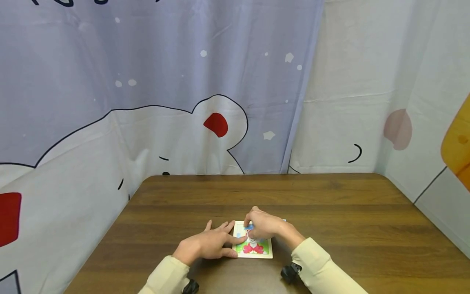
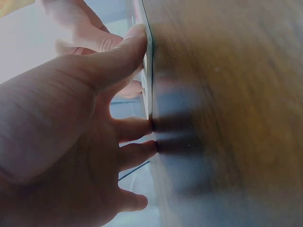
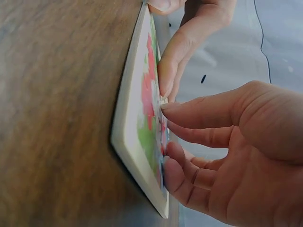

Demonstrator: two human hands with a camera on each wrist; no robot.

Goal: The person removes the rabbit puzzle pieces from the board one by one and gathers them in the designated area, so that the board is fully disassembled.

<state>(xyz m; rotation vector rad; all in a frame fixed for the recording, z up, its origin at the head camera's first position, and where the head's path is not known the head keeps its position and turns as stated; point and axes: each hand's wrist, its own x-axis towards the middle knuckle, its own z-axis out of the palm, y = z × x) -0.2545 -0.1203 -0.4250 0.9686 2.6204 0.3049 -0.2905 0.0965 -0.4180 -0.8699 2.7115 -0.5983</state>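
Observation:
A thin, pale-edged picture puzzle board [image 1: 253, 256] lies flat on the table, showing a red and white figure on green and blue. My left hand [image 1: 211, 243] spreads over its left side, the index finger pressing on the picture and the thumb at the near left corner. Two other left fingertips touch the wood beside the board in the left wrist view. Bent over the upper part of the picture, my right hand [image 1: 266, 224] has thumb and fingers around a slightly raised puzzle piece [image 3: 164, 100]. Those fingers hide much of the picture.
The brown wooden table [image 1: 176, 196] extends around the board on all sides. A small blue edge [image 1: 284, 220] shows behind the right wrist. Printed curtains [image 1: 165, 134] hang behind the table and along its sides. Black wrist devices [image 1: 290, 272] sit under both cuffs.

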